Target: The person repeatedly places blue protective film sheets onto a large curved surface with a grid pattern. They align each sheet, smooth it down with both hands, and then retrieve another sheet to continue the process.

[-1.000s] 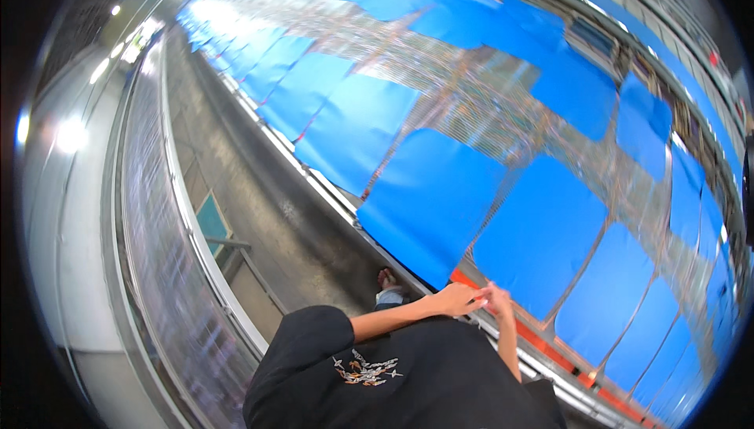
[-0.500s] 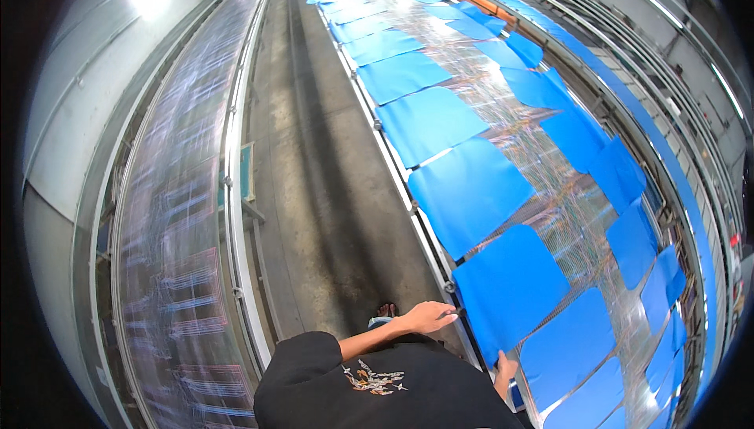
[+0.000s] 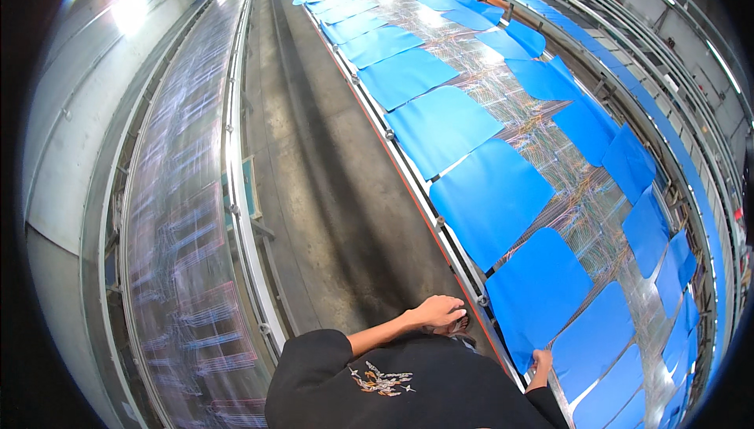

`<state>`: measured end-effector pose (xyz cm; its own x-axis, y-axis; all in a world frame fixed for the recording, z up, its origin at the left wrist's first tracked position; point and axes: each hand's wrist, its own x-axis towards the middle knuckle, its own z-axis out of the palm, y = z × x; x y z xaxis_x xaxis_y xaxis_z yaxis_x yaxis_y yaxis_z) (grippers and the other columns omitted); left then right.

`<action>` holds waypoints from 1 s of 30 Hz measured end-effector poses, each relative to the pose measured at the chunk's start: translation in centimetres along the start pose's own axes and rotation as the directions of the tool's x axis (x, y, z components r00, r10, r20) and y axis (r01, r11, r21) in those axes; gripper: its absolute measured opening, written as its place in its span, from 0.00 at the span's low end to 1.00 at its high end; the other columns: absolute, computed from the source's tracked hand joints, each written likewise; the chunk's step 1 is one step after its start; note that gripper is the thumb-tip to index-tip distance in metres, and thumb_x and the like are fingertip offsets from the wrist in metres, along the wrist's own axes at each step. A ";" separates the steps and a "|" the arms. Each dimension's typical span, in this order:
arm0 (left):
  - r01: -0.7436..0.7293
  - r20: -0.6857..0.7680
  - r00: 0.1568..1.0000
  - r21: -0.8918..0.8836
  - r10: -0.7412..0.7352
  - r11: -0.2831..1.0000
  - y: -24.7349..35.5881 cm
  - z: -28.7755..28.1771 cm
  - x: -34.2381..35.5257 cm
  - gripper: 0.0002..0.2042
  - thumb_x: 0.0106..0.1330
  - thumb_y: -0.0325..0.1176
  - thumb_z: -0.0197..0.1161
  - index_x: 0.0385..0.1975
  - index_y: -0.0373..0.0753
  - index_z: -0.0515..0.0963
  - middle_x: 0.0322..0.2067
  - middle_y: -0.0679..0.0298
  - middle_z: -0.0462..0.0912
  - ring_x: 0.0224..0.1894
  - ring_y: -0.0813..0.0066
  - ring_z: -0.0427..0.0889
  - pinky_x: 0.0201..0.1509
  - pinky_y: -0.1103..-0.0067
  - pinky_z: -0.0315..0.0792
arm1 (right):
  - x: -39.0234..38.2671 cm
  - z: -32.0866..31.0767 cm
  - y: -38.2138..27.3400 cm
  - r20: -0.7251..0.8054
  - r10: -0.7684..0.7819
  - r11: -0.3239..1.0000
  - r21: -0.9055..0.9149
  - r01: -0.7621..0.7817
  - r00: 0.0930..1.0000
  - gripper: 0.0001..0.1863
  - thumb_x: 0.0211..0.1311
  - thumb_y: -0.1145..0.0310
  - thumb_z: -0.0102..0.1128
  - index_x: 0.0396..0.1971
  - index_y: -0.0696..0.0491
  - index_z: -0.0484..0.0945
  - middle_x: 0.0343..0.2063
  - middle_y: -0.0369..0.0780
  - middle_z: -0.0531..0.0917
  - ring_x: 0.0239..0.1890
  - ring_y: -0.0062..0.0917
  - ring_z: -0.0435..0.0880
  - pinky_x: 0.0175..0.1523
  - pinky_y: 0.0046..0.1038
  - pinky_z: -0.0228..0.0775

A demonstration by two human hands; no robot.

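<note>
Head view: person in black top w/ pale print on it (image 3: 377, 378), looking down a long work line. Left hand (image 3: 440, 311) sits palm down, fingers curled loosely, grip closed on nothing that shows; it hovers over the concrete aisle floor (image 3: 330, 193), just left of the metal edge rail (image 3: 440, 225) of the long desk. What's under the fingers is hidden, maybe a shoe, can't tell. Right hand (image 3: 540, 362) is lower and to the right of the left one, fingers pinched on the near corner of a blue sheet (image 3: 538, 291); grip looks closed on that corner, thumb side hidden. That sheet lies flat on the desk, directly above the right grip, overlapping the rail side. More blue sheets (image 3: 440, 126) run in a row away from the grip, up the desk, and a second row (image 3: 628, 162) lies right of it. Between the rows, beyond the right grip, a band of thin multicoloured wires (image 3: 573, 193) over shiny surface. Far left of both hands, across the aisle, a second line (image 3: 181, 217) w/ blurred wire patterns and a grey wall (image 3: 71, 130) beside it.
</note>
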<state>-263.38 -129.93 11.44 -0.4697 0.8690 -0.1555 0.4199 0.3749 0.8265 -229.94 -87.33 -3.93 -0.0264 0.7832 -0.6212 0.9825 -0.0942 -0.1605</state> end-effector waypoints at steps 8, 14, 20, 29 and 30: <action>0.118 0.126 0.987 -0.154 -0.099 0.981 0.2 1.5 2.6 0.24 0.77 0.52 0.54 0.54 0.35 0.81 0.46 0.49 0.89 0.49 0.44 0.86 0.55 0.58 0.78 | -3.1 2.4 -0.8 0.081 -0.090 0.736 0.677 0.011 0.993 0.18 0.64 0.64 0.65 0.38 0.67 0.84 0.37 0.44 0.86 0.40 0.30 0.83 0.49 0.37 0.75; 0.025 0.206 0.979 -0.129 0.002 0.991 1.3 1.8 9.0 0.21 0.78 0.50 0.53 0.51 0.38 0.82 0.36 0.48 0.88 0.40 0.44 0.87 0.46 0.56 0.77 | -4.6 -14.8 -15.7 -0.234 -0.421 0.462 0.776 0.429 0.876 0.26 0.70 0.55 0.66 0.50 0.65 0.80 0.44 0.40 0.83 0.44 0.28 0.78 0.50 0.35 0.70; 0.303 0.466 0.885 -0.572 -0.002 0.762 8.5 3.1 22.8 0.40 0.80 0.67 0.35 0.59 0.30 0.77 0.55 0.57 0.85 0.55 0.64 0.82 0.65 0.68 0.73 | -22.6 -32.2 -21.4 -0.658 -0.142 -0.026 0.749 0.662 0.740 0.20 0.69 0.57 0.69 0.50 0.57 0.81 0.46 0.39 0.83 0.49 0.23 0.80 0.58 0.25 0.70; 0.457 0.470 0.881 -0.876 0.054 0.153 15.1 7.2 31.8 0.24 0.80 0.47 0.57 0.64 0.36 0.71 0.59 0.60 0.81 0.61 0.79 0.79 0.68 0.69 0.73 | -17.3 -24.5 -6.7 -0.595 0.141 0.207 0.800 0.564 0.792 0.18 0.71 0.61 0.67 0.51 0.58 0.81 0.49 0.40 0.83 0.51 0.26 0.80 0.61 0.28 0.69; 0.519 0.532 0.846 -0.834 0.021 0.188 13.6 7.6 31.3 0.23 0.79 0.45 0.59 0.64 0.35 0.72 0.58 0.60 0.81 0.60 0.78 0.80 0.67 0.70 0.74 | -18.6 -23.2 -5.0 -0.516 0.137 0.110 0.856 0.505 0.845 0.17 0.71 0.61 0.67 0.51 0.57 0.81 0.48 0.40 0.83 0.50 0.26 0.81 0.58 0.30 0.71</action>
<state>-266.42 -95.18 13.69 0.0247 0.9153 -0.4019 -0.8123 0.2527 0.5257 -230.05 -87.12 26.22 0.2073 0.9665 -0.1513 -0.0631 -0.1412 -0.9880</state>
